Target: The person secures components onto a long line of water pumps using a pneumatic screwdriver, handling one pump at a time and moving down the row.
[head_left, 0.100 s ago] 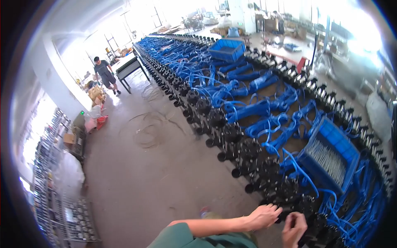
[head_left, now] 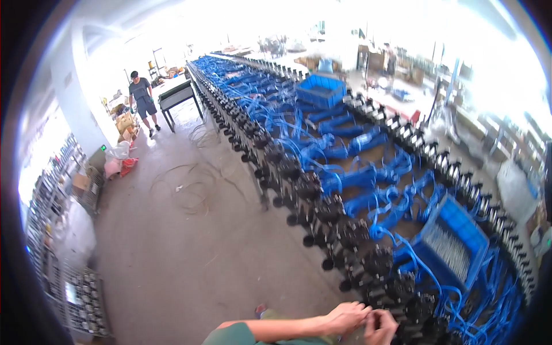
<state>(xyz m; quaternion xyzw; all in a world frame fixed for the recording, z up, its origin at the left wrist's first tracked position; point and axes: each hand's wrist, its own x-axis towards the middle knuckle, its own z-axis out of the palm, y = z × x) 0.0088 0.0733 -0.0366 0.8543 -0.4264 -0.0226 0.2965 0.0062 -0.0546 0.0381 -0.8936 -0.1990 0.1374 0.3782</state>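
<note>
Long table (head_left: 408, 229) with blue straps (head_left: 359, 176), bins (head_left: 468, 225), black edge fittings (head_left: 330, 210)

Left of the left hand (head_left: 345, 317), the grey floor (head_left: 167, 259) offers wide passage, loose coiled strands (head_left: 192, 185) lying farther off. Ahead, a dense row of black fittings (head_left: 328, 210) bars low reach; beyond, looped blue straps (head_left: 359, 181) and a blue crate (head_left: 467, 230) of rods (head_left: 445, 250) obstruct.

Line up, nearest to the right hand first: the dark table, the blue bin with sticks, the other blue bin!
1. Blue bin with sticks, right of the right hand.
2. Other blue bin, farther along the bench.
3. Dark table, left of the bench.
</note>
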